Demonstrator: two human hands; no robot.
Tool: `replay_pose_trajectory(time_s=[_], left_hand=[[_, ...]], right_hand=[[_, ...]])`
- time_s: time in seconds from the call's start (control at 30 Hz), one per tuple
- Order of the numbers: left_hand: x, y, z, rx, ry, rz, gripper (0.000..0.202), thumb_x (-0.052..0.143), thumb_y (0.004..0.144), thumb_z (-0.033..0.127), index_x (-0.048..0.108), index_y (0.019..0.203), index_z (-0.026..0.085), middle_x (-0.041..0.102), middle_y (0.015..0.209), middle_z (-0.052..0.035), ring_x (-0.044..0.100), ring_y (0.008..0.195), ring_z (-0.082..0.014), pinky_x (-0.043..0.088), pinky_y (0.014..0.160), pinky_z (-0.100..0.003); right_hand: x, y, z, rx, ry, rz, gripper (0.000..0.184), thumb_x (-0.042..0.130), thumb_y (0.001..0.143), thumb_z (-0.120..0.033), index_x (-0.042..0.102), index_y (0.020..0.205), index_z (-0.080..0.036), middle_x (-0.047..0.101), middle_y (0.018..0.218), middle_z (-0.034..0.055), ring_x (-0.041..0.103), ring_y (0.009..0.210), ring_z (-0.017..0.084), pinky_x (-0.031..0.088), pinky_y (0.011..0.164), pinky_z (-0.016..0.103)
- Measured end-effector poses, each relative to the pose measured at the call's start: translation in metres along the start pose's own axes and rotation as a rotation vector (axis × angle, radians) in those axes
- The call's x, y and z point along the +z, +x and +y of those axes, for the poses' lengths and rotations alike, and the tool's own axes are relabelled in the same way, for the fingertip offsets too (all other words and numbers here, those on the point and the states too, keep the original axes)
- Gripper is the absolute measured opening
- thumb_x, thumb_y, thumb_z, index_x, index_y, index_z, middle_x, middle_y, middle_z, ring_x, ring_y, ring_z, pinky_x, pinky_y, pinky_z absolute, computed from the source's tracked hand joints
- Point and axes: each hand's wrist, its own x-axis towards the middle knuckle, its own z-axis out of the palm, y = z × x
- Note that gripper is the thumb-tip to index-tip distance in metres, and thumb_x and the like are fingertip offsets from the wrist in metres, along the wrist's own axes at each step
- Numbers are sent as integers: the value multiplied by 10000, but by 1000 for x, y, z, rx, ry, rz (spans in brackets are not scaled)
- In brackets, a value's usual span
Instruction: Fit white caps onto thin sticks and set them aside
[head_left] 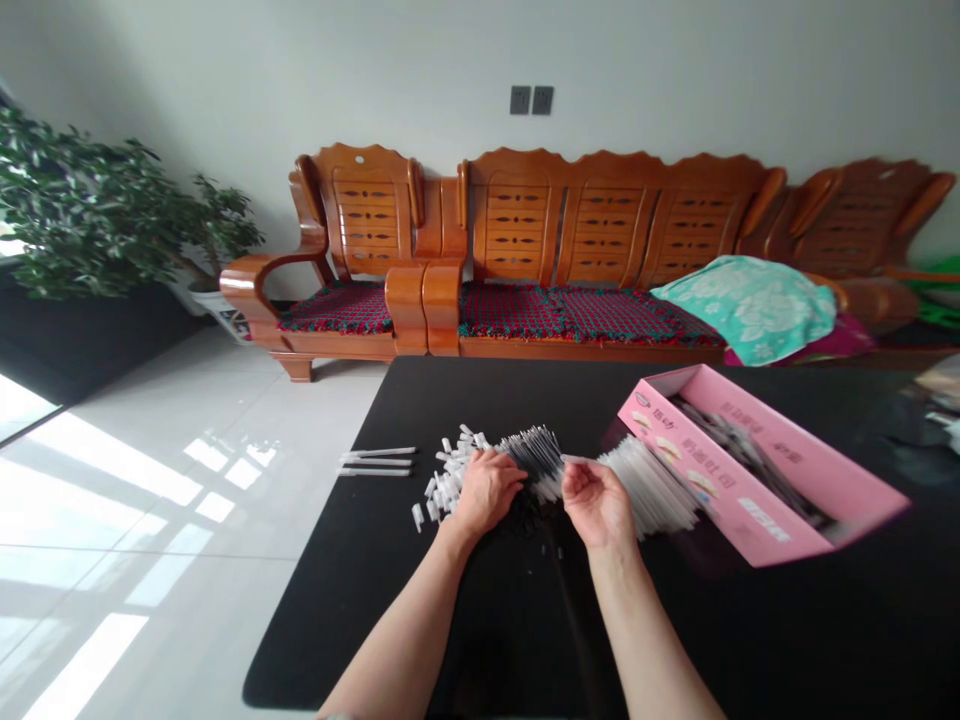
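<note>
Black tabletop (337,620) runs out under my forearms, matte and dark, and everything near my hands sits on it. My left hand (487,490) lies palm down over a bundle of thin dark-tipped rods (534,460), fingers curled against them, though from up here I cannot tell whether I'm clenching them or only pressing. My right hand (596,503) is raised just beside it, with thumb and forefinger pinched on a thin white stick (576,459). Against my left hand lies a heap of short white plastic pieces (450,480), and farther left, three long white sticks (375,461) lie side by side on the black. To the right of my hands, a sheaf of white tubes (649,485) fans toward a pink cardboard box (750,480), set at a slant to the table edge with a dark mass inside. Beyond the table stands a varnished wooden sofa (600,230) with red-and-green woven seat pads (510,312) and a teal flowered cloth (746,305) bunched toward its far end. Two dark wall plates (531,100) sit on the pale wall above it, a leafy potted plant (75,205) stands at the left, and sunlight falls in bright patches across the glossy white floor tiles (187,480)
</note>
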Motion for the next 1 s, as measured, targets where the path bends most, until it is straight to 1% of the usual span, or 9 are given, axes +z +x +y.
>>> replay_pose_trajectory(time_s=[0.13, 0.27, 0.37, 0.47, 0.63, 0.7, 0.87, 0.93, 1.0], left_hand=[[-4, -1, 3, 98, -98, -83, 180, 727, 803, 329, 766, 969, 272, 692, 946, -42, 560, 883, -222, 369, 850, -392], [-3, -2, 11, 171, -128, -157, 147, 732, 794, 330, 769, 920, 264, 682, 893, -44, 559, 877, -220, 358, 869, -392], [1, -1, 13, 181, -116, -175, 69, 711, 812, 281, 766, 837, 248, 679, 854, -41, 556, 869, -212, 352, 863, -386], [3, 0, 14, 172, -106, -171, 71, 694, 825, 247, 751, 785, 229, 678, 836, -30, 553, 851, -199, 349, 855, -376], [1, 0, 17, 141, -155, -160, 96, 668, 849, 253, 727, 792, 205, 686, 815, -35, 569, 834, -199, 364, 835, -357], [-2, 0, 18, 80, -247, -112, 104, 652, 865, 260, 728, 828, 199, 698, 819, -33, 587, 824, -191, 380, 837, -343], [-12, 1, 12, -117, -554, 132, 207, 632, 885, 305, 737, 1034, 208, 710, 865, -43, 617, 809, -175, 445, 771, -294], [-14, 2, 7, -166, -655, 219, 234, 625, 887, 331, 748, 1042, 206, 698, 863, -58, 615, 812, -180, 460, 743, -289], [-12, 3, 3, -260, -830, 291, 231, 647, 866, 353, 759, 978, 186, 695, 838, -65, 620, 763, -174, 473, 678, -276]], right_hand=[[-3, -3, -2, 22, 42, 31, 150, 596, 726, -67, 674, 628, -149, 721, 586, 39, 697, 529, 136, 588, 521, 200], [-5, -5, -5, -3, 14, 15, 137, 609, 710, -67, 670, 631, -161, 721, 585, 25, 697, 526, 131, 588, 524, 193], [-6, -5, -6, 11, 20, 29, 152, 593, 713, -63, 667, 620, -157, 718, 577, 28, 696, 522, 128, 585, 520, 185], [-5, -5, -7, 20, 31, 52, 177, 569, 724, -56, 667, 616, -156, 717, 572, 35, 696, 516, 132, 586, 515, 188], [-5, -4, -5, 9, 35, 34, 160, 581, 715, -49, 665, 623, -149, 719, 572, 43, 700, 513, 145, 590, 506, 199], [-4, -5, -3, 11, 37, 27, 154, 582, 717, -48, 662, 624, -142, 720, 572, 51, 701, 513, 149, 591, 499, 204], [0, -7, 7, 25, 23, 33, 146, 583, 725, -56, 666, 632, -132, 724, 581, 66, 709, 527, 163, 598, 495, 222], [3, -9, 13, 35, 6, 34, 138, 584, 718, -56, 668, 631, -121, 726, 589, 83, 716, 540, 173, 601, 503, 227], [7, -10, 19, 42, -19, 32, 121, 588, 707, -58, 672, 635, -108, 728, 599, 104, 722, 556, 185, 604, 513, 232]])
